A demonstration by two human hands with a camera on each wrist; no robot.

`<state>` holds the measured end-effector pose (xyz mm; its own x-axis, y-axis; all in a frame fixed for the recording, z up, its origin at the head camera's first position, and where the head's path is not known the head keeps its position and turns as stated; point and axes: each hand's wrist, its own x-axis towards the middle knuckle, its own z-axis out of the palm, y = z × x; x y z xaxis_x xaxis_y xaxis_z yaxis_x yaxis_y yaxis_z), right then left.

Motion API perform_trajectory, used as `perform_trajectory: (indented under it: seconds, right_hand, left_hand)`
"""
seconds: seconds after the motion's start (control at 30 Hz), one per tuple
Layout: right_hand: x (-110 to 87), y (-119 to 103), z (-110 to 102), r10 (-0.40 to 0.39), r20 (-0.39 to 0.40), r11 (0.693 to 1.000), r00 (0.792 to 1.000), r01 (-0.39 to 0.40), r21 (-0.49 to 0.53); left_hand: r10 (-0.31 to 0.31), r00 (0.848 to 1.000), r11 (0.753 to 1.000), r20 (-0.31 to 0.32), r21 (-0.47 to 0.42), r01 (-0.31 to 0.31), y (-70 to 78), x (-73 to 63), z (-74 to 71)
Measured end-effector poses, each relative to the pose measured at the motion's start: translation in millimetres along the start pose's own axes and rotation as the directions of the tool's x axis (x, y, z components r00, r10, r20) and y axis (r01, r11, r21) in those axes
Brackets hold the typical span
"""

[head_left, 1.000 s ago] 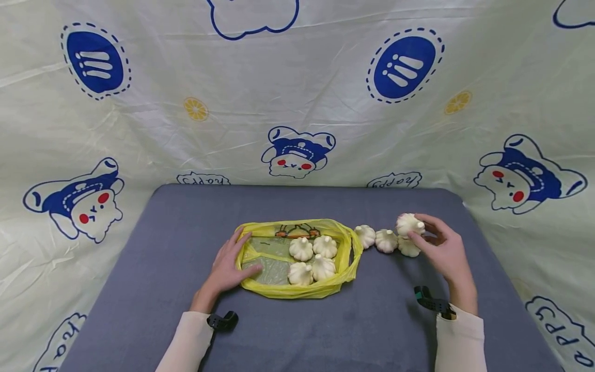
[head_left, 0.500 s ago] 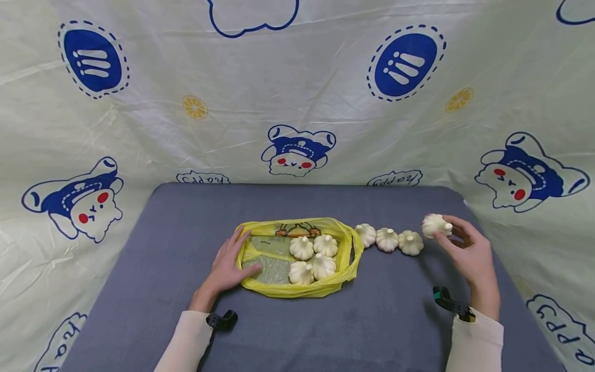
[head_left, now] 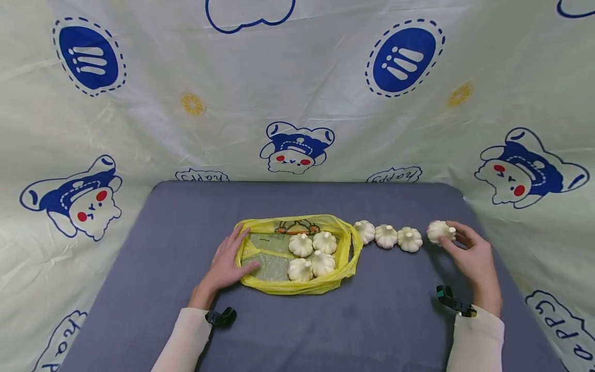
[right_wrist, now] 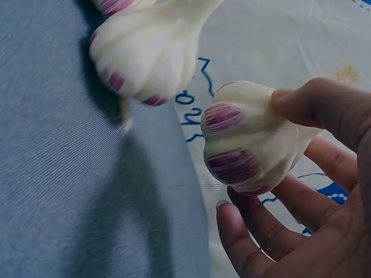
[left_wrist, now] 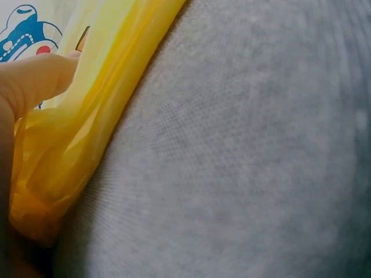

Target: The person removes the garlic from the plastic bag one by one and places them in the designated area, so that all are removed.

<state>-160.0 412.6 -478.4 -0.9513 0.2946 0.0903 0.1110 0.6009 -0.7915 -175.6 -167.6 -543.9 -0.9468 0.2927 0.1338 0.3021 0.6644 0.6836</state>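
Note:
In the head view my right hand pinches a white garlic bulb between thumb and fingertips. The right wrist view shows this garlic bulb with purple streaks, its stem toward the palm and its base apart from the table. Three more bulbs stand in a row to its left. My left hand rests spread at the left end of a yellow plastic bag, its thumb reaching over the rim. Inside the bag's right half sit several garlic bulbs. In the left wrist view the thumb touches the bag.
A grey-blue cloth-covered table lies under everything. Behind and beside it hangs a pale curtain with blue cartoon prints. The bag's looped handle lies close to the nearest bulb of the row.
My right hand has moved rightward with its garlic bulb, away from the row, then slightly down. The row's third bulb, partly covered earlier, now shows fully. My left hand has stayed on the bag.

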Motion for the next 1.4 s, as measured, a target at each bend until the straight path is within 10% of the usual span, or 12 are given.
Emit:
perform_trajectory:
  seconds: [1.4]
  right_hand:
    - [4.1,31,16,0.004,0.051,0.998,0.999,-0.001,-0.057]
  left_hand:
    - [-0.022,1.0,0.999,0.014,-0.042,0.022,0.1,-2.3,-0.1]
